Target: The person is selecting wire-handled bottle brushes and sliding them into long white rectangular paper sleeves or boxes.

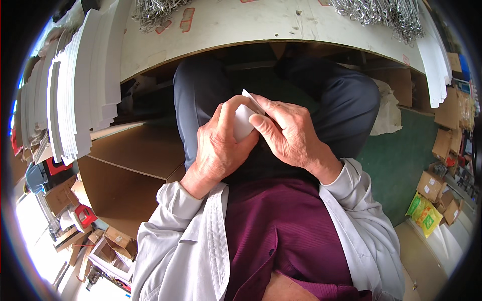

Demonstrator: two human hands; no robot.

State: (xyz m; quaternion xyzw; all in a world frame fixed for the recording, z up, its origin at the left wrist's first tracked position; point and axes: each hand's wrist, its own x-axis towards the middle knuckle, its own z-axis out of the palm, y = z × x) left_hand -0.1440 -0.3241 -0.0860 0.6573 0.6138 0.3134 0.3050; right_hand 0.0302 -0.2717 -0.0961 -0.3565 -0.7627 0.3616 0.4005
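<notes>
From where I sit, the widest thing in view is the pale wooden workbench point(261, 22) curving across the top, with two heaps of silvery metal wire hooks on it, one at its left point(158, 12) and one at its right point(386, 15). Next down in size come the stacks of flat white board sheets standing on edge at the far left point(75, 85), too many to count, and one large brown cardboard sheet point(125, 170) lying below them. Over the lap, between the knees, I see one small white folded card point(243, 120), and both hands are on it. My left hand point(218, 150) cups it from below and the left, fingers curled around its lower body; my right hand point(288, 133) pinches its upper right edge between thumb and forefinger. Its long axis seems to run up toward the bench, though most of it is hidden. Neither hand is nearer.
</notes>
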